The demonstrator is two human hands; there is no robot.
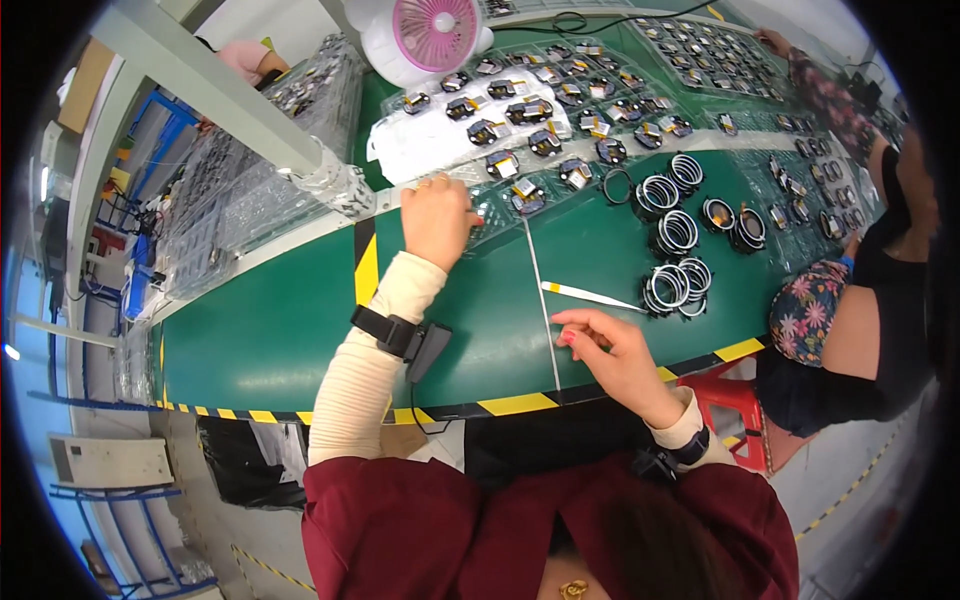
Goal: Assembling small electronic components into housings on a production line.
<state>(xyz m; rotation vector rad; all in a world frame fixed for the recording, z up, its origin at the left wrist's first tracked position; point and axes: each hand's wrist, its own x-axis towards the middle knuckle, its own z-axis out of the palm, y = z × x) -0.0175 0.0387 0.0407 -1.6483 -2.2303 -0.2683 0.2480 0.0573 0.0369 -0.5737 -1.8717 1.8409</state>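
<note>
My left hand [437, 215] is at the far edge of the green table, beside the near corner of a clear plastic tray [490, 222]. Its fingers are bent and their tips hidden, so what they hold does not show. Closer to me, my right hand [622, 365] hovers over the table with loosely bent fingers apart and nothing between them. A slim white tool with a yellow band [597, 297] lies just beyond it. Stacked black-and-white rings [668, 288] stand to its right, more stacks [674, 232] farther back. Small round electronic assemblies [528, 195] sit in the tray.
A pink and white fan [440, 28] stands at the back. More trays of assemblies [705, 55] cover the far right. A co-worker's flowered sleeve [812, 312] and arm are at right, near a red stool [728, 405]. A pale post [230, 100] rises at left.
</note>
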